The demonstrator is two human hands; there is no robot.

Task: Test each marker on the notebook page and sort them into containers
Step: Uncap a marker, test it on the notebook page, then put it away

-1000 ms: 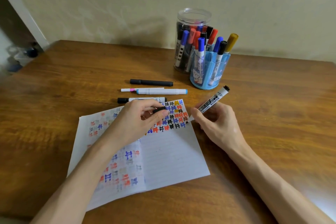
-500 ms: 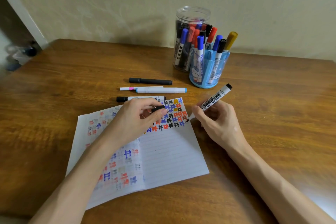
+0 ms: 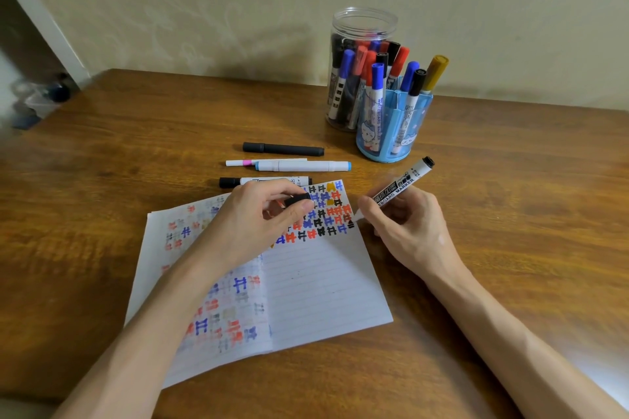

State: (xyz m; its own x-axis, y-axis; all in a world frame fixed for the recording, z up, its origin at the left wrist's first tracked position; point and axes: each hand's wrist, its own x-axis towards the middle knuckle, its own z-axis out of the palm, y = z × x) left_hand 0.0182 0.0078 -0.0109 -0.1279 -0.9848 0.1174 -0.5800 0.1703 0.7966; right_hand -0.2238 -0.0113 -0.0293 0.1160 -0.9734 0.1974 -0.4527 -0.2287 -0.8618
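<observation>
Black ink now shows at the right margin of the notebook page [image 3: 323,282], a small fresh mark [image 3: 351,224] that was not there a moment ago. Our right hand [image 3: 405,228] has brought the whiteboard marker [image 3: 398,189] down until its nib touches the paper. We judge that this marker writes, so capping and sorting come next, into the clear jar [image 3: 362,27] or the blue holder [image 3: 394,133] near the far edge of the tabletop [image 3: 510,197]. Our right fingers [image 3: 371,211] are clamped low on the barrel, close to the nib. Our left hand [image 3: 258,218] rests on the page, pinching the black cap [image 3: 296,200].
</observation>
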